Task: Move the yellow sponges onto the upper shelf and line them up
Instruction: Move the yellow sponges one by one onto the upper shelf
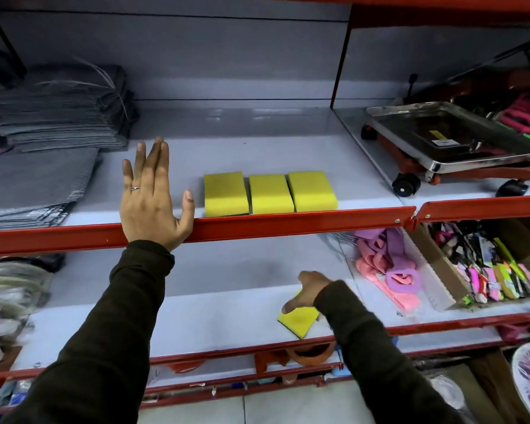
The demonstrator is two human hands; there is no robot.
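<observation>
Three yellow sponges (269, 193) lie side by side in a row near the front of the upper shelf (288, 223), just behind its red lip. A fourth yellow sponge (299, 319) with a dark green underside is on the lower shelf (196, 319), tilted up at one end. My right hand (308, 290) is closed on its far edge, fingers over it. My left hand (152, 194) is flat and spread, palm resting on the upper shelf's red lip, left of the sponge row.
Stacked grey cloths (55, 114) fill the upper shelf's left end. A steel tray on a red wheeled frame (450, 142) sits at the right. Pink and purple plastic items (389, 270) and a cardboard box of packets (484, 270) occupy the lower shelf's right.
</observation>
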